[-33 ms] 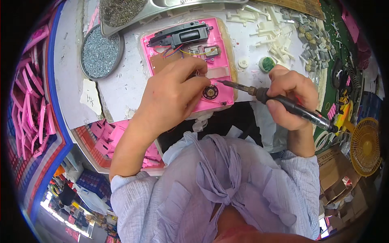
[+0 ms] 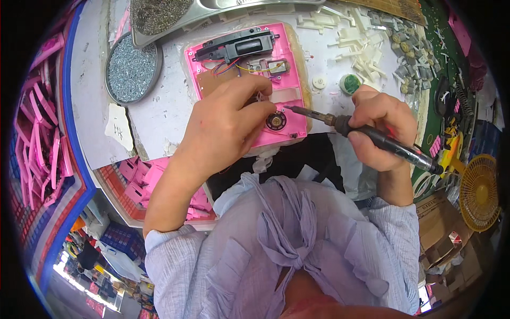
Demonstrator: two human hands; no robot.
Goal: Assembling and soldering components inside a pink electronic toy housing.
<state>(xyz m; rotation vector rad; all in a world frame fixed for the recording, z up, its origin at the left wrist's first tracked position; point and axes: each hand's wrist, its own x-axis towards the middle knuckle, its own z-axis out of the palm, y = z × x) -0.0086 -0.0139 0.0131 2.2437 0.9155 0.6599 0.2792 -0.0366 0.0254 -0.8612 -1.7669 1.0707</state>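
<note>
A pink plastic casing (image 2: pixel 297 69) lies on a wrapped pad in front of me, with a black mechanism (image 2: pixel 249 48), coloured wires (image 2: pixel 228 68) and a small round speaker (image 2: pixel 275 121) fitted inside it. My left hand (image 2: pixel 228 119) reaches over the casing's near left part, thumb and forefinger pinched together beside the speaker. Thin wires show between these fingers, but what the fingertips grip is hidden. My right hand (image 2: pixel 383 125) is wrapped round a black electric screwdriver (image 2: pixel 388 144). Its narrow metal tip points left, at the casing's surface just above the speaker.
A round metal dish of small screws (image 2: pixel 132 69) stands at left, below a steel tray (image 2: pixel 212 11). White plastic parts (image 2: pixel 361 50), grey metal pieces (image 2: pixel 409 56) and a green-topped pot (image 2: pixel 350 84) lie at right. Pink parts (image 2: pixel 141 181) fill a crate; a yellow fan (image 2: pixel 479 192) stands far right.
</note>
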